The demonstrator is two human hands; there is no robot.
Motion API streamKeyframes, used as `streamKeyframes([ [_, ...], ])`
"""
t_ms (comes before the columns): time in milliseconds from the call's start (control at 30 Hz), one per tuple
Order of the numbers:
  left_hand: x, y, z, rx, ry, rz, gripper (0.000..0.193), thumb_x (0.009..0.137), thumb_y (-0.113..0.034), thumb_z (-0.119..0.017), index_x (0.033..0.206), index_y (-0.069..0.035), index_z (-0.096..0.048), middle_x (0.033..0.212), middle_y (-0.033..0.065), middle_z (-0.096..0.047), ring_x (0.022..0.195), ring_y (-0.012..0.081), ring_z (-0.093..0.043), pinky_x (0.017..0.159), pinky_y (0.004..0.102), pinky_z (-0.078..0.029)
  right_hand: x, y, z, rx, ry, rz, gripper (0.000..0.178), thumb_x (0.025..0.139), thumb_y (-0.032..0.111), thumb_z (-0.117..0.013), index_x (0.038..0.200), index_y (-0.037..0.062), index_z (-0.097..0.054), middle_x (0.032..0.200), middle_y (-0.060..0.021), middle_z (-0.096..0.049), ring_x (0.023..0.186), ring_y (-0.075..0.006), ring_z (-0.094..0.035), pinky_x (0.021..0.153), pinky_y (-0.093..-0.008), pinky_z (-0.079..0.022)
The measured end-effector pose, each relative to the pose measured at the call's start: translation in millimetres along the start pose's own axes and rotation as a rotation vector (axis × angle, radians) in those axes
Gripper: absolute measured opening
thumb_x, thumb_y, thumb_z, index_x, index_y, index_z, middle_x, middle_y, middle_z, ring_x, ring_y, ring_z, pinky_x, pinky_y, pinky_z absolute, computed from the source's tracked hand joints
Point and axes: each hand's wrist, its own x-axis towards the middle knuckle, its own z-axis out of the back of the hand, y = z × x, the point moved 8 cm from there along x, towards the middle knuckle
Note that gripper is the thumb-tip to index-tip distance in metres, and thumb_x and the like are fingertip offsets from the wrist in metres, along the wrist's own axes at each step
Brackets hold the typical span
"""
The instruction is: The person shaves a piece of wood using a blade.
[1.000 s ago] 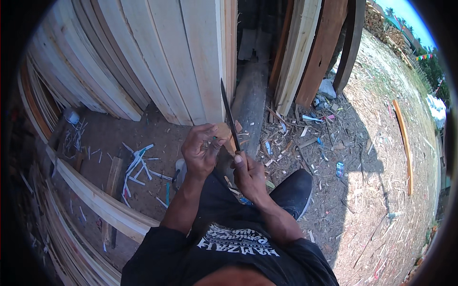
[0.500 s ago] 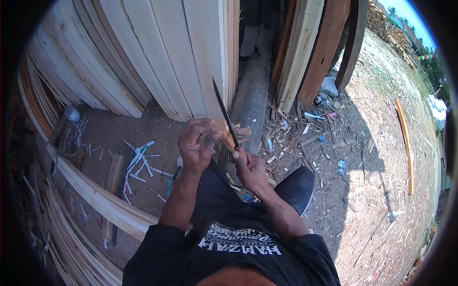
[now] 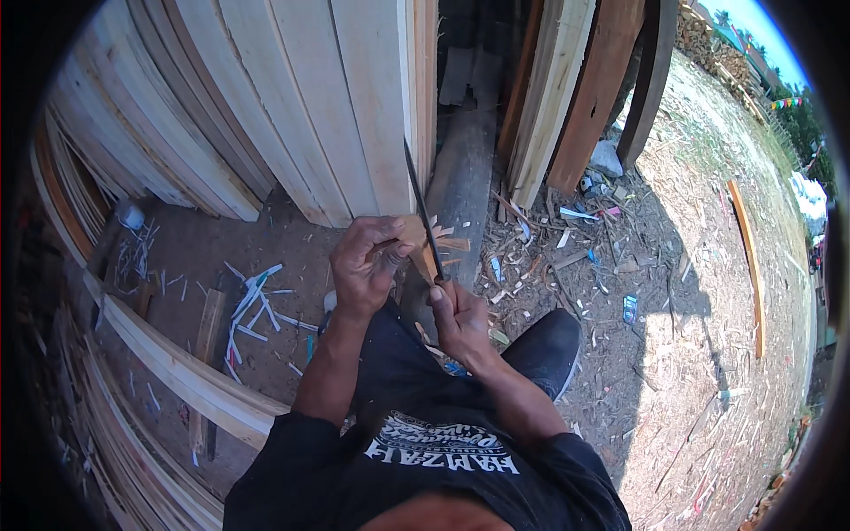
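Observation:
My left hand (image 3: 361, 265) is closed around a small tan block of wood (image 3: 413, 232), gripping it at its left side between thumb and fingers. A machete (image 3: 419, 193) with a long, narrow, dark blade is in my right hand (image 3: 462, 323), which is wrapped round its lower end. The blade points away from me and lies against the right side of the wood. Thin wood shavings (image 3: 455, 244) stick out just right of the blade. The handle is mostly hidden by my fingers.
Tall pale planks (image 3: 301, 115) lean ahead and left. A grey log (image 3: 465, 168) lies beyond my hands. Brown boards (image 3: 598, 97) stand at the right. Chips and litter cover the ground, with plastic strips (image 3: 259, 301) at left and a long orange-brown stick (image 3: 748, 265) far right.
The machete has turned slightly more upright, its tip shifting a little right. My right hand has moved slightly toward me. My left hand keeps its hold on the wood.

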Motion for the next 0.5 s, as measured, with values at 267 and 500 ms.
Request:
streamKeyframes([
  [267, 3.0, 7.8, 8.2, 0.001, -0.045, 0.045, 0.022, 0.082, -0.008, -0.072, 0.100, 0.002, -0.064, 0.099, 0.0106, -0.061, 0.093, 0.0169, -0.062, 0.079, 0.0269, -0.052, 11.2, 133.2, 80.8, 0.881, 0.036, 0.481, 0.052, 0.096, 0.050, -0.044, 0.086, 0.0011, -0.057, 0.051, -0.0016, -0.045, 0.047, -0.0127, -0.047, 0.052, -0.0281, -0.042],
  [500, 9.3, 2.9, -9.3, 0.014, -0.042, 0.007, 0.022, 0.082, -0.009, -0.071, 0.099, 0.003, -0.064, 0.097, 0.0115, -0.062, 0.090, 0.0176, -0.064, 0.076, 0.0270, -0.056, -5.6, -39.9, -3.4, 0.449, 0.135, -0.464, 0.047, 0.097, 0.046, -0.045, 0.093, 0.0001, -0.055, 0.053, -0.0004, -0.038, 0.044, -0.0125, -0.040, 0.044, -0.0272, -0.034],
])
